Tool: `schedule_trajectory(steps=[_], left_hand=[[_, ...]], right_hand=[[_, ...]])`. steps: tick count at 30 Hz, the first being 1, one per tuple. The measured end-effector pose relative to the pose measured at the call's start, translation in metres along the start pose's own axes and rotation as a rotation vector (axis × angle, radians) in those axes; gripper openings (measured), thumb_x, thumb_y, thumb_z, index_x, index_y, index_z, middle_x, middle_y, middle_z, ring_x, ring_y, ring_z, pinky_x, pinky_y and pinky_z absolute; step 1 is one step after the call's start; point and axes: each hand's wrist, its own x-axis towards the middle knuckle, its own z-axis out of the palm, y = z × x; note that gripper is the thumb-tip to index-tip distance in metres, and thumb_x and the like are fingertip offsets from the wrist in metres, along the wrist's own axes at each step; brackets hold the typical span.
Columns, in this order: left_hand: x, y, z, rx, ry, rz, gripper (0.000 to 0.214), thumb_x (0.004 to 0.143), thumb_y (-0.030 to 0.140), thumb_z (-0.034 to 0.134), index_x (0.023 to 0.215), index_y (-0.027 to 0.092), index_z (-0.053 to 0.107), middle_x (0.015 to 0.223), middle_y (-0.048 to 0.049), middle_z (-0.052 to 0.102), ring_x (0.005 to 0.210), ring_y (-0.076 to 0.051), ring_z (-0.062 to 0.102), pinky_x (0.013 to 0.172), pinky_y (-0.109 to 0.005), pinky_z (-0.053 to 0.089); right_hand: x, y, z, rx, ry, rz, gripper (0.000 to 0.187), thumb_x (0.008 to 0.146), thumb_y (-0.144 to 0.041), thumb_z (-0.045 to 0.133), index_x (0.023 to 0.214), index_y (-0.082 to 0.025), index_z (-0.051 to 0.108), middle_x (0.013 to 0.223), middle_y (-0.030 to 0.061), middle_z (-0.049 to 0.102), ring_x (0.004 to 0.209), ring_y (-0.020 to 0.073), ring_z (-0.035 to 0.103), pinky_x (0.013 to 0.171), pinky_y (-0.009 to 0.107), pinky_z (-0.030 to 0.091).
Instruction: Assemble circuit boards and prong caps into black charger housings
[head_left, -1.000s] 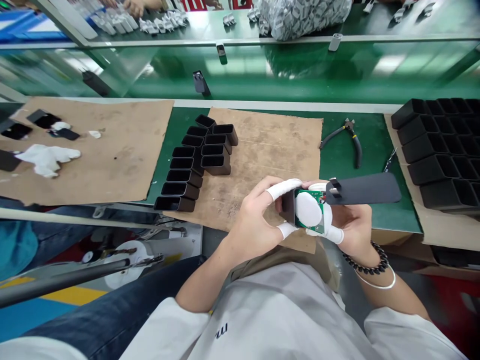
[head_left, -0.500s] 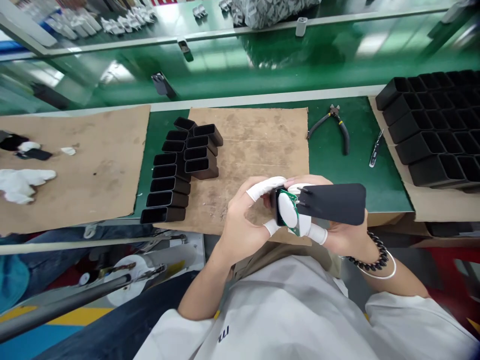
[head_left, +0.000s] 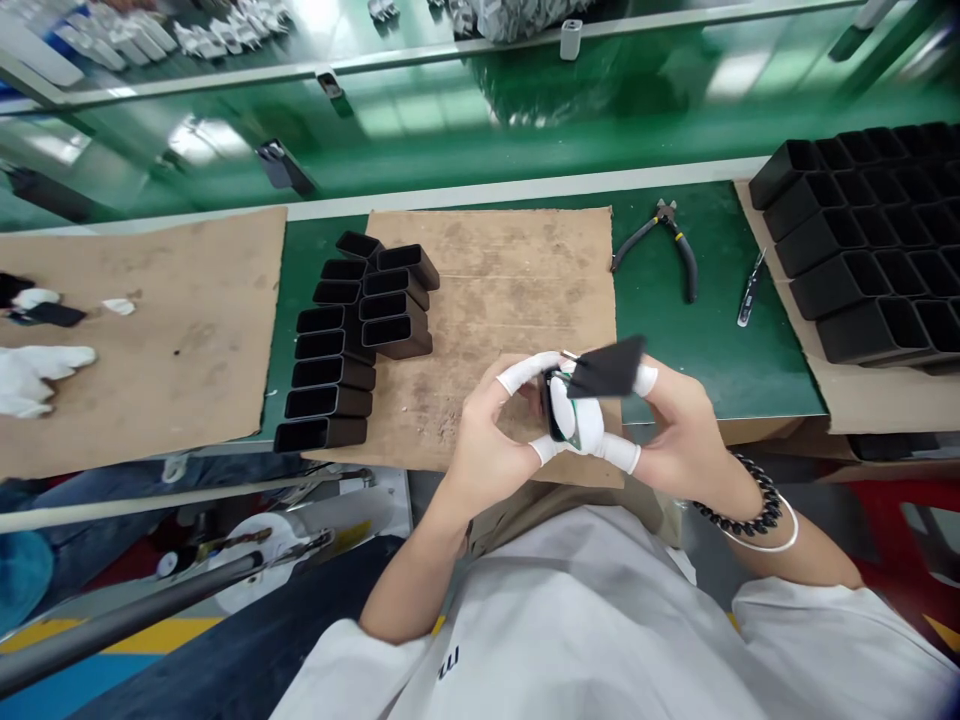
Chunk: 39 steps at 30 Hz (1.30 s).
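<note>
My left hand (head_left: pixel 491 445), with white finger cots on thumb and finger, is closed around a small black rectangular case (head_left: pixel 550 408). From the case's open right end protrudes a circuit board with a white oval pad (head_left: pixel 562 410); its green edge shows only in slivers. My right hand (head_left: pixel 679 430), also in finger cots, grips this board from the right, thumb below and finger above. A flat black panel (head_left: pixel 609 368) stands tilted on the board between my right fingers. How deep the board sits inside the case is hidden.
Black cases (head_left: pixel 322 373) stand in rows left of centre on a cardboard sheet (head_left: pixel 510 260). Cutting pliers (head_left: pixel 667 230) and a small pen-like tool (head_left: pixel 750 290) lie to the right, near a big block of black cases (head_left: pixel 847 250). A co-worker's white-gloved hand (head_left: pixel 34 378) is far left.
The black panel has swung up and leftward from lying flat over my right hand. My right hand has shifted its hold, its fingers now further apart around the board. The view has shifted slightly.
</note>
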Motion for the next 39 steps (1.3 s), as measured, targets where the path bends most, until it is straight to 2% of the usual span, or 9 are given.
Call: schedule_trajectory(steps=[7, 19, 23, 25, 27, 29, 31, 34, 39], left_hand=[[-0.008, -0.011, 0.005, -0.114, -0.07, -0.227, 0.064, 0.06, 0.038, 0.095, 0.117, 0.021, 0.07, 0.092, -0.001, 0.063, 0.071, -0.012, 0.057, 0.072, -0.029, 0.055], [-0.013, 0.003, 0.006, -0.173, -0.005, -0.104, 0.064, 0.061, 0.01, 0.089, 0.12, 0.025, 0.069, 0.101, -0.0005, 0.063, 0.069, -0.009, 0.055, 0.072, -0.026, 0.053], [-0.013, -0.005, 0.004, -0.25, -0.018, -0.235, 0.067, 0.055, 0.015, 0.094, 0.117, 0.024, 0.071, 0.102, -0.0017, 0.065, 0.07, -0.01, 0.057, 0.076, -0.029, 0.053], [-0.012, -0.011, 0.001, -0.341, -0.086, -0.342, 0.07, 0.049, 0.019, 0.098, 0.114, 0.022, 0.072, 0.098, -0.0023, 0.066, 0.072, -0.013, 0.059, 0.079, -0.032, 0.053], [-0.01, -0.017, -0.001, -0.475, -0.233, -0.44, 0.076, 0.042, 0.026, 0.101, 0.112, 0.02, 0.073, 0.088, -0.0026, 0.068, 0.073, -0.016, 0.062, 0.081, -0.035, 0.053], [-0.009, -0.019, -0.004, -0.598, -0.404, -0.496, 0.08, 0.038, 0.032, 0.102, 0.111, 0.018, 0.074, 0.076, -0.0013, 0.066, 0.072, -0.019, 0.064, 0.082, -0.038, 0.054], [-0.009, -0.016, -0.006, -0.623, -0.505, -0.503, 0.078, 0.038, 0.032, 0.102, 0.11, 0.017, 0.074, 0.071, 0.0001, 0.064, 0.07, -0.02, 0.063, 0.081, -0.039, 0.053], [-0.011, -0.006, -0.007, -0.415, -0.395, -0.438, 0.07, 0.047, 0.025, 0.098, 0.112, 0.019, 0.074, 0.077, 0.0004, 0.063, 0.07, -0.017, 0.062, 0.078, -0.036, 0.053], [-0.017, 0.002, 0.002, 0.302, 0.006, -0.07, 0.057, 0.068, 0.01, 0.078, 0.122, 0.022, 0.067, 0.099, -0.0027, 0.067, 0.073, -0.014, 0.061, 0.086, -0.037, 0.05]], right_hand=[[0.002, 0.001, -0.007, 0.077, -0.17, 0.266, 0.046, 0.078, -0.029, 0.084, 0.12, -0.022, 0.067, 0.116, 0.0079, 0.076, 0.102, 0.0255, 0.074, 0.089, 0.037, 0.063], [0.0, -0.014, -0.012, 0.033, -0.187, 0.233, 0.037, 0.083, -0.028, 0.08, 0.117, -0.023, 0.065, 0.116, 0.0074, 0.074, 0.1, 0.0241, 0.072, 0.088, 0.037, 0.062], [0.007, -0.009, -0.027, 0.095, -0.351, 0.326, 0.07, 0.075, -0.04, 0.088, 0.136, -0.028, 0.056, 0.14, 0.0092, 0.064, 0.121, 0.0298, 0.067, 0.098, 0.044, 0.061], [0.013, -0.004, -0.036, 0.147, -0.307, 0.32, 0.079, 0.073, -0.044, 0.089, 0.142, -0.033, 0.052, 0.151, 0.0073, 0.056, 0.136, 0.0322, 0.058, 0.105, 0.047, 0.059], [0.021, 0.002, -0.041, 0.182, -0.187, 0.27, 0.062, 0.079, -0.047, 0.084, 0.135, -0.037, 0.058, 0.156, 0.0031, 0.052, 0.143, 0.0314, 0.051, 0.111, 0.046, 0.055], [0.027, 0.007, -0.041, 0.217, -0.138, 0.258, 0.046, 0.085, -0.054, 0.076, 0.126, -0.036, 0.066, 0.151, 0.0021, 0.057, 0.138, 0.0311, 0.058, 0.108, 0.046, 0.057], [0.032, 0.009, -0.039, 0.268, -0.199, 0.311, 0.04, 0.089, -0.062, 0.067, 0.115, -0.031, 0.073, 0.131, 0.0049, 0.073, 0.116, 0.0306, 0.072, 0.094, 0.045, 0.064], [0.035, 0.004, -0.039, 0.252, -0.264, 0.416, 0.039, 0.095, -0.06, 0.059, 0.091, -0.027, 0.08, 0.095, 0.0054, 0.082, 0.087, 0.0276, 0.079, 0.076, 0.04, 0.067], [0.03, -0.014, -0.051, 0.066, -0.198, 0.455, 0.021, 0.091, -0.047, 0.071, 0.093, -0.028, 0.081, 0.1, 0.0023, 0.082, 0.095, 0.0276, 0.079, 0.082, 0.038, 0.067]])
